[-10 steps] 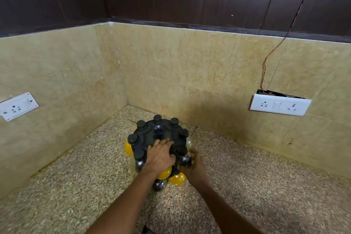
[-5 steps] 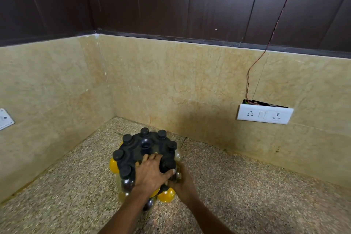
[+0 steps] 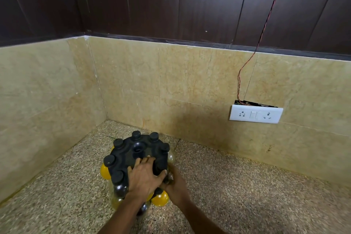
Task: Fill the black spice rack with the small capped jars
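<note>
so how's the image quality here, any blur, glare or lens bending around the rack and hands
Head view: wide-angle bending curves the backsplash top edge and tilts the wall panels. Light is dim and warm; a soft shadow falls on the wall behind the spice rack. No strong glare, just faint sheen on the yellow jar. The left hand looks fairly sharp; the right hand is slightly soft and shadowed.

surface: speckled granite counter (image 3: 247, 192) | on it: black spice rack (image 3: 131, 155)

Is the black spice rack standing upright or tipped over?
Upright: the spice rack stands on the counter, its flat top facing up, black jar caps ringing it.
</note>
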